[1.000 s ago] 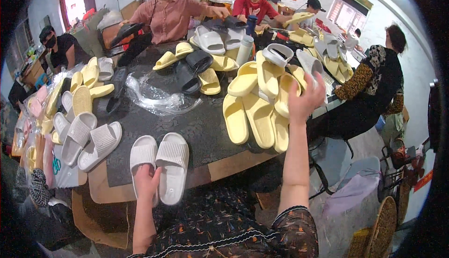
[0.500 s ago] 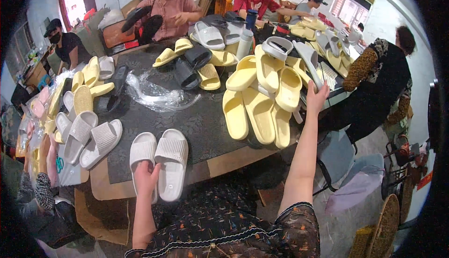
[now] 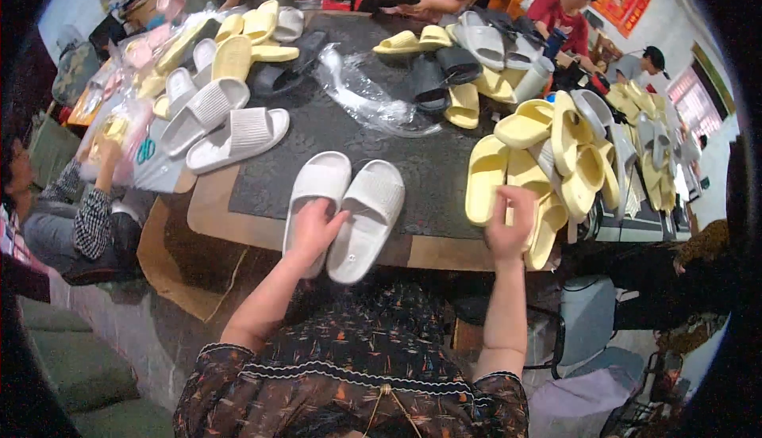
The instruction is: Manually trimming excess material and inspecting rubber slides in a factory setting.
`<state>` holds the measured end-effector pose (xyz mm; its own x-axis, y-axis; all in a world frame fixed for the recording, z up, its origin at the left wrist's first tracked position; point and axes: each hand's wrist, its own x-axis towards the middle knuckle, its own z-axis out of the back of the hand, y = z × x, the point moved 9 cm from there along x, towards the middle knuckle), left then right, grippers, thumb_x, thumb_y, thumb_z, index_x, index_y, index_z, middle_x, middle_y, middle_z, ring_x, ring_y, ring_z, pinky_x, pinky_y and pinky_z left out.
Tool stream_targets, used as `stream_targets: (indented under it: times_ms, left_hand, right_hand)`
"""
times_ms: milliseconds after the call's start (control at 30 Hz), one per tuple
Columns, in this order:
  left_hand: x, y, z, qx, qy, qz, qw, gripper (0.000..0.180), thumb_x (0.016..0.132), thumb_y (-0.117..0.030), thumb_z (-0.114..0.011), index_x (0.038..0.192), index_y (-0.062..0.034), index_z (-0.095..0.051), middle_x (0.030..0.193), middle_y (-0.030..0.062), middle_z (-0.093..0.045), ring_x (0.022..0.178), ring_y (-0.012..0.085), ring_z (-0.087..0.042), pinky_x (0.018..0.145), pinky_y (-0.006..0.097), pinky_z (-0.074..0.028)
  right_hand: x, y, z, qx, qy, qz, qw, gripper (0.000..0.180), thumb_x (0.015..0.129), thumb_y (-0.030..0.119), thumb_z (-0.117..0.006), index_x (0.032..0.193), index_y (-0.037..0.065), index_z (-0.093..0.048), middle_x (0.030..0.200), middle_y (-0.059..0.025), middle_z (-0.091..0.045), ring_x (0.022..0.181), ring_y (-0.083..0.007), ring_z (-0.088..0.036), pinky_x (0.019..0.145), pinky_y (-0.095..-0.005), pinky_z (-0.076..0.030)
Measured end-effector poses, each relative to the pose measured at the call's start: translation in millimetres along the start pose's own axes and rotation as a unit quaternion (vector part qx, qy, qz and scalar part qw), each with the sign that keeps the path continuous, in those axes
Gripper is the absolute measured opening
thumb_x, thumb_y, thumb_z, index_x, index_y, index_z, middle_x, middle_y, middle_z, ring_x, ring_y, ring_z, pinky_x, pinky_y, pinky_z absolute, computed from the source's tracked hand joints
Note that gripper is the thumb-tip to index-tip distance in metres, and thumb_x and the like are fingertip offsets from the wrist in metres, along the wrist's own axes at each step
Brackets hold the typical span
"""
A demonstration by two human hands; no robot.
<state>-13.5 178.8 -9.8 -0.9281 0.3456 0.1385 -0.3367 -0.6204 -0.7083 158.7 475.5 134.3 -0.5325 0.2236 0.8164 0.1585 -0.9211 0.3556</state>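
Note:
At the table's near edge, a pair of light grey slippers lies side by side, a left slipper (image 3: 319,180) and a right slipper (image 3: 371,212). My left hand (image 3: 314,228) grips them at their inner edges, thumb on the right one and fingers over the left one. To the right, my right hand (image 3: 512,224) hovers in front of the heap of yellow slippers (image 3: 486,176), fingers loosely bent and nothing visible in them. Whether it touches a yellow slipper is hard to tell. A grey slipper (image 3: 594,113) leans among the yellow ones.
More grey slippers (image 3: 242,140) and yellow slippers (image 3: 230,61) lie on the left. Clear plastic bags (image 3: 361,101) and black slippers (image 3: 429,81) sit farther back on the dark table (image 3: 274,164). Co-workers surround it. A grey chair (image 3: 587,319) stands at right.
My right hand has come back from the grey slipper at the heap's right side to the front of the yellow ones. My left hand still holds the grey pair; the view has turned.

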Motion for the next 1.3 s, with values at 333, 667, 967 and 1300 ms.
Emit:
stream_targets:
  times_ms: [333,667,967,1300]
  left_hand:
    - [-21,-8,-4,-0.061,0.078,-0.037,0.994,0.04,0.08,-0.028,-0.073,0.102,0.0016,-0.059,0.095,0.0153,-0.059,0.08,0.0271,-0.061,0.068,0.037,-0.051]
    - [-22,-13,53,-0.092,0.039,-0.126,0.987,0.029,0.083,-0.018,-0.068,0.109,-0.0054,-0.064,0.094,0.0094,-0.064,0.083,0.0219,-0.064,0.071,0.032,-0.053]
    - [15,-27,69,-0.002,-0.058,-0.211,0.976,0.022,0.081,-0.019,-0.068,0.1,-0.0075,-0.066,0.104,0.0094,-0.062,0.101,0.0312,-0.056,0.089,0.041,-0.046]
    - [77,-20,14,0.048,0.042,-0.2,0.978,0.037,0.082,-0.026,-0.066,0.113,-0.0074,-0.063,0.109,0.0155,-0.062,0.105,0.0337,-0.057,0.092,0.042,-0.045]
  right_hand:
    - [-50,71,-177,0.123,0.305,0.035,0.944,0.039,0.074,0.017,-0.072,0.111,0.009,-0.061,0.113,-0.0117,-0.058,0.109,-0.0322,-0.053,0.092,-0.0416,-0.044]
    - [-35,63,-182,0.14,0.354,0.018,0.924,0.037,0.076,0.03,-0.073,0.105,0.008,-0.064,0.114,-0.0091,-0.058,0.11,-0.0289,-0.053,0.096,-0.0395,-0.041]
    - [-3,52,-223,0.178,0.285,-0.014,0.942,0.025,0.083,0.026,-0.066,0.097,0.005,-0.066,0.099,-0.0117,-0.065,0.098,-0.0329,-0.058,0.087,-0.043,-0.046]
    - [-3,38,-275,0.003,0.304,-0.098,0.948,0.019,0.079,0.026,-0.066,0.082,0.008,-0.069,0.089,-0.0123,-0.067,0.089,-0.033,-0.061,0.081,-0.0447,-0.049]
